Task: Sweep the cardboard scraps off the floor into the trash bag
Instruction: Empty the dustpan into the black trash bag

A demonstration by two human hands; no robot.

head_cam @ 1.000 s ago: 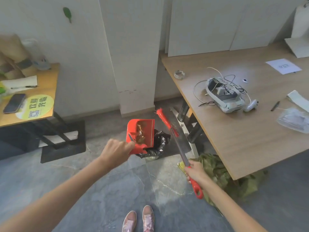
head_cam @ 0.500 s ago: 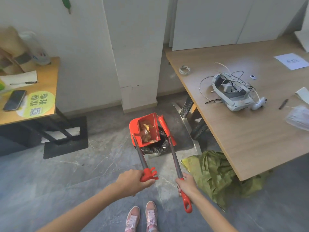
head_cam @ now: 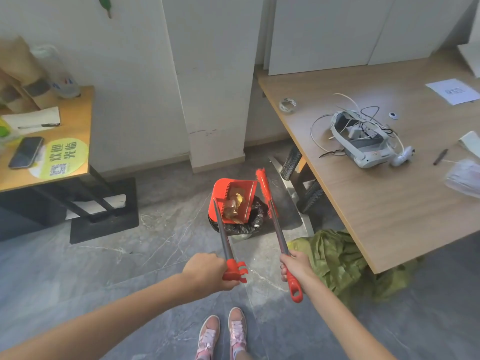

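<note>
My left hand (head_cam: 205, 271) grips the red end of a long metal handle. At its far end a red dustpan (head_cam: 233, 189) hangs tilted over the black trash bag (head_cam: 255, 219) in a small bin. Brown and yellow cardboard scraps (head_cam: 233, 206) lie in the pan, its lower lip over the bag's mouth. My right hand (head_cam: 294, 265) holds the red broom (head_cam: 265, 188) by its handle. The brush head stands just right of the pan, above the bag.
A wooden desk (head_cam: 376, 203) with a headset and cables juts in at the right. Green crumpled fabric (head_cam: 337, 255) lies under its corner. A small orange table (head_cam: 75, 141) with a phone stands at the left. A white pillar (head_cam: 210, 100) rises behind the bin. My pink shoes (head_cam: 223, 333) are below.
My left hand slid from the pan's body down to the end of its long handle. The pan now sits lower over the bag, and the broom stands closer beside it.
</note>
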